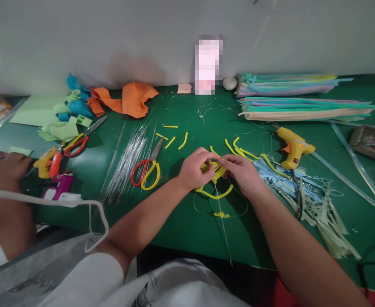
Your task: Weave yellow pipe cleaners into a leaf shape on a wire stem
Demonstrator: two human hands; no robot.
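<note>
Stretching under both your arms, the smooth green table [171, 232] carries all the materials. At the back on the right lie two long bundles of fuzzy stems, the upper bundle [286, 85] and the lower bundle [305, 108], soft and straight, in mint, pink, yellow and cream colours. Near your right forearm spreads a heap of blue and pale green tassels [302, 187], thin and stringy. On the left, a sheaf of silvery wires [128, 162] lies fanned out, shiny and stiff. Behind it is an orange sheet [138, 99], crumpled and thin. At the right edge rests a dark box-like object [373, 143], rectangular, with a patterned top; what is inside it, you cannot see. The yellow glue gun [292, 147], of hard plastic, lies partly over the tassels. The scissors [149, 166], with one red and one yellow handle, lie beside the wires.

In the middle, close before you, is the yellow fuzzy piece [217, 172], made of bent loops; a thin stalk [225, 238] goes down from it toward you. Your left hand [197, 168] holds this piece with curled fingers. Your right hand [243, 170] pinches narrowly at it too, though the exact strand is hidden. Smallest are the short yellow cuttings [170, 142], straight or slightly curved, near the scissors.
</note>
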